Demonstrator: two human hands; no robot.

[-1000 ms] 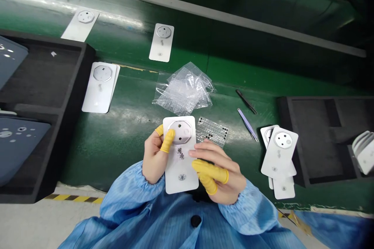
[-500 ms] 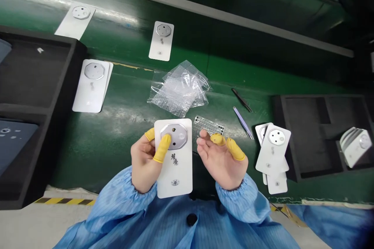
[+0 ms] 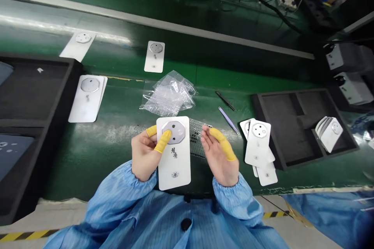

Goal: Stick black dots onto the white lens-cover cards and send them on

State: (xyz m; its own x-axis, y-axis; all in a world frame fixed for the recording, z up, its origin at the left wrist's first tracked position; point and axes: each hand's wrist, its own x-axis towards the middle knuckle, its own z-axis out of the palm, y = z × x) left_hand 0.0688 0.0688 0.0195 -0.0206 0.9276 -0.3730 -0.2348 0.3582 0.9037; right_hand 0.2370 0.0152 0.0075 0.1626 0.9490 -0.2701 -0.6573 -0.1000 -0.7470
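My left hand (image 3: 144, 157), with yellow finger cots on thumb and forefinger, grips a white phone back cover (image 3: 174, 171) by its left edge. The thumb lies on the grey octagonal camera ring, which has round holes. Dark lettering and a small emblem mark the cover below it. To the right, my right hand (image 3: 219, 157) is apart from the cover, open and empty, palm turned inward, with yellow cots on its fingers. Between the hands a clear sheet with black dots (image 3: 197, 146) lies on the green bench, partly hidden by the cover and the right hand.
Clear plastic bags (image 3: 171, 93) lie ahead. Black tweezers (image 3: 225, 100) and lilac tweezers (image 3: 228, 120) are to their right. Several white covers (image 3: 257, 144) overlap beside a black tray (image 3: 288, 163). More covers (image 3: 84, 107) lie left, near another black tray (image 3: 43, 124).
The camera view has tilted up and shifted right, showing more of the bench's back. My right hand's fingers have straightened and turned more edge-on. My left hand still holds the cover.
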